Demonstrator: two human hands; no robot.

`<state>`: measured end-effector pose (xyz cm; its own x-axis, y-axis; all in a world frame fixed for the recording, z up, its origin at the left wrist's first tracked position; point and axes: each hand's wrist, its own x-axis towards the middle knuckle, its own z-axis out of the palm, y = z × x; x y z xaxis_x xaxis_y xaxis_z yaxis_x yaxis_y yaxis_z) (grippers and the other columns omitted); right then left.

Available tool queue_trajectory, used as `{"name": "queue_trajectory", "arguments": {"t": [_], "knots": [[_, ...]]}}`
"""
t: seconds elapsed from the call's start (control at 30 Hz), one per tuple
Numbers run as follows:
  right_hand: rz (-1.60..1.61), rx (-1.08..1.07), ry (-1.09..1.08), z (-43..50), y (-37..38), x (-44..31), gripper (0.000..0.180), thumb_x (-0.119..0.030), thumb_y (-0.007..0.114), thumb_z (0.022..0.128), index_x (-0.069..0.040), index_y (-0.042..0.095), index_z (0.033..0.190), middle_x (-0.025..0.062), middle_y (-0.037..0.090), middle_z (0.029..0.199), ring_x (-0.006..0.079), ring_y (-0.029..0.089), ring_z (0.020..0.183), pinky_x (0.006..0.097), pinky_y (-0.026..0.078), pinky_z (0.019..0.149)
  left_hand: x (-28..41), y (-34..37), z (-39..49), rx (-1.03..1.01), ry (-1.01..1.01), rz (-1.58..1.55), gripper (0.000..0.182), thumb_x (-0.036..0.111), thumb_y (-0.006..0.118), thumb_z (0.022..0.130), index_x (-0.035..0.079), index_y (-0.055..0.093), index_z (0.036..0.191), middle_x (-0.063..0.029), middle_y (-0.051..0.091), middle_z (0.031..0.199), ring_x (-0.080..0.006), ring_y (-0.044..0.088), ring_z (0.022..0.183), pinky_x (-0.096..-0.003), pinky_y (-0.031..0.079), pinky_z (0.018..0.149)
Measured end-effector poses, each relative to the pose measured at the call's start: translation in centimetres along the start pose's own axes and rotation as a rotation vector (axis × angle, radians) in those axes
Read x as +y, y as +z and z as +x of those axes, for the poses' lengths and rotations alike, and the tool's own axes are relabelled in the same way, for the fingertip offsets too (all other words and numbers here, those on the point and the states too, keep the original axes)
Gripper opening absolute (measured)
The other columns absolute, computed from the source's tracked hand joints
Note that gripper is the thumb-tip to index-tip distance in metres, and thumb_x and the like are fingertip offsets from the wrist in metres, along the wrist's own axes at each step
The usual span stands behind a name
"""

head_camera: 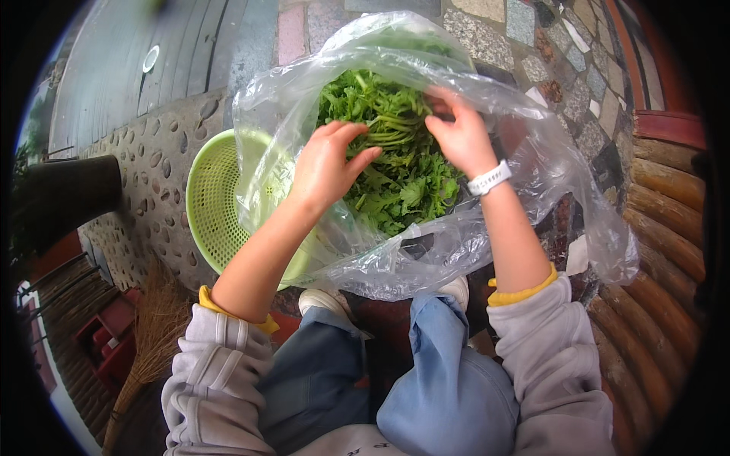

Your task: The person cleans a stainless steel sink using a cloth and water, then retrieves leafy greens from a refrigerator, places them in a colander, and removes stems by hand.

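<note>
A bunch of leafy greens (393, 171), serrated like chrysanthemum greens, lies inside a large clear plastic bag (410, 256) spread open on the ground before me. My left hand (333, 162) is at the left side of the pale cut stems (393, 131), thumb and forefinger apart, with nothing plainly gripped. At the right side of the same stems is my right hand (459, 131), a white band on its wrist. Its fingertips are blurred and partly behind bag film, so any hold on the greens is unclear. The bag's left side overlaps a light green perforated plastic basket (214, 196).
Stone paving (479, 40) surrounds the bag, with pebble-set ground (154, 171) to the left. A straw broom (151, 330) stands at lower left. Wooden logs (656, 308) line the right side. My shoes (325, 302) are just below the bag.
</note>
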<state>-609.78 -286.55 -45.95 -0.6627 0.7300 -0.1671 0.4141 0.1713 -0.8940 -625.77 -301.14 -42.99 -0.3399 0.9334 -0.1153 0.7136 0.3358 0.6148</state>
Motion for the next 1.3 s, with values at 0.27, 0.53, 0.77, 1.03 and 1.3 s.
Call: {"name": "queue_trajectory", "arguments": {"t": [0.27, 0.53, 0.77, 1.03, 1.3], "knots": [[-0.098, -0.355, 0.097, 8.9, -5.2, -3.1, 0.040, -0.015, 0.057, 0.082, -0.010, 0.053, 0.122, 0.0075, 0.061, 0.111, 0.0140, 0.055, 0.101, 0.0257, 0.047, 0.080, 4.6, 4.0, 5.7, 0.074, 0.432, 0.584, 0.066, 0.019, 0.071, 0.069, 0.031, 0.045, 0.128, -0.0113, 0.024, 0.144, -0.0402, 0.024, 0.131, -0.0569, 0.029, 0.099], [0.019, -0.019, 0.148, 3.4, -6.5, 0.1, 0.033, -0.014, 0.063, 0.084, -0.004, 0.058, 0.115, 0.0055, 0.060, 0.111, 0.0136, 0.054, 0.102, 0.0263, 0.041, 0.089, 4.8, 7.1, 7.2, -0.284, 0.237, 0.633, 0.049, 0.012, 0.056, 0.080, 0.030, 0.052, 0.126, -0.0145, 0.035, 0.139, -0.0390, 0.047, 0.114, -0.0402, 0.050, 0.083], [0.546, 0.185, 0.222, -3.0, -6.1, 1.0, 0.032, -0.005, 0.060, 0.085, 0.000, 0.054, 0.115, 0.0054, 0.060, 0.107, 0.0100, 0.055, 0.096, 0.0227, 0.043, 0.085, 2.0, 4.2, 4.9, -0.023, 0.359, 0.124, 0.033, 0.009, 0.062, 0.075, 0.016, 0.066, 0.107, -0.0140, 0.060, 0.097, -0.0267, 0.061, 0.080, -0.0365, 0.052, 0.073], [0.605, 0.252, 0.095, -4.5, -7.7, -1.1, 0.029, -0.001, 0.058, 0.084, -0.001, 0.056, 0.113, 0.0038, 0.058, 0.109, 0.0106, 0.052, 0.101, 0.0240, 0.040, 0.087, 0.5, -0.1, -1.4, 0.003, 0.054, -0.945, 0.036, -0.003, 0.067, 0.075, 0.003, 0.064, 0.110, -0.0075, 0.067, 0.095, -0.0126, 0.062, 0.082, -0.0259, 0.050, 0.076], [0.459, -0.032, 0.159, -5.7, -3.4, -1.0, 0.037, -0.009, 0.060, 0.086, 0.001, 0.050, 0.120, 0.0098, 0.055, 0.119, 0.0169, 0.051, 0.109, 0.0292, 0.040, 0.094, -4.8, 1.9, -3.8, 0.192, -0.374, -0.423, 0.049, 0.003, 0.064, 0.080, 0.003, 0.050, 0.126, -0.0126, 0.060, 0.110, -0.0178, 0.058, 0.100, -0.0296, 0.050, 0.080]]}}
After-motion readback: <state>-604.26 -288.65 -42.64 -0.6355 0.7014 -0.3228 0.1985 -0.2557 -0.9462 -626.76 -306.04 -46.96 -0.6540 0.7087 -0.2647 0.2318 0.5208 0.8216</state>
